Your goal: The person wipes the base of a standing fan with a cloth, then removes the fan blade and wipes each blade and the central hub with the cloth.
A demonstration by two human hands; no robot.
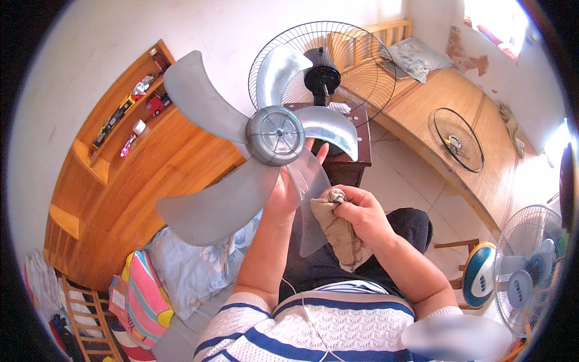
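The right hand (pixel 363 218) is clamped on a tan cloth (pixel 339 238), just right of the near blade of the grey fan impeller (pixel 275 134), both running near to far. The left hand (pixel 283 194) is nearer the hub, behind it; I can't tell how closed its grip is. Farther off stands the black fan stand (pixel 322 77).

Bright daylight from an overexposed window (pixel 493 19), above and right of the right fingers (pixel 351 210); glare on a fan blade (pixel 332 125) just above the left fingers (pixel 323 153). Fisheye curvature bends the black-rimmed periphery; below the right fingers, rightward, a blurred oval patch (pixel 456 339).
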